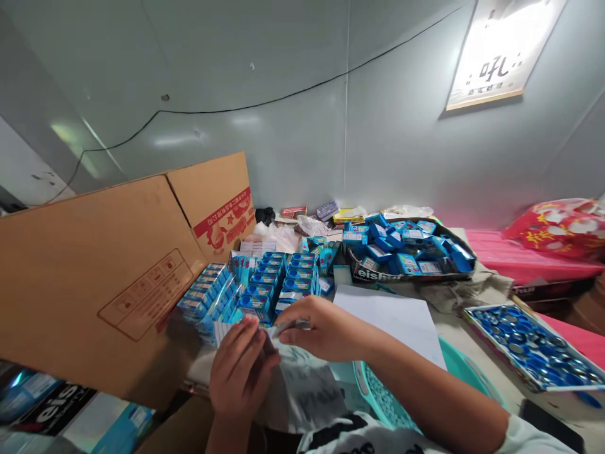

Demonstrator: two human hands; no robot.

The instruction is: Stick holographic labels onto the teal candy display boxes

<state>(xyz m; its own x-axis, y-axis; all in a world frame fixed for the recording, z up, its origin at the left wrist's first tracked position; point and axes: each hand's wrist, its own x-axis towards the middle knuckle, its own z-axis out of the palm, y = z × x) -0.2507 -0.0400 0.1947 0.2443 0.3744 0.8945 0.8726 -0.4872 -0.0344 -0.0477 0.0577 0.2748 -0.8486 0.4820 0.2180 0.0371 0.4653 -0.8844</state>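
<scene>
A translucent plastic bag point(307, 386) with dark marks on it hangs in front of me, its top edge between my hands. The fingers of my left hand point(241, 372) are closed on the bag's left side. My right hand point(321, 331) is closed on the top edge, thumb and fingers together. What the bag holds is hidden. Just beyond my hands, small blue boxes point(258, 301) stand in rows. More blue packs point(208, 293), some in clear wrap, are stacked to the left.
A large open carton point(118, 277) rises on the left. A turquoise basket point(472, 372) of small pale-blue pieces lies under my right forearm, beside a white sheet point(392, 315). Farther right are a tray point(472, 309) of blue-rimmed discs and a black box point(366, 274) heaped with blue boxes.
</scene>
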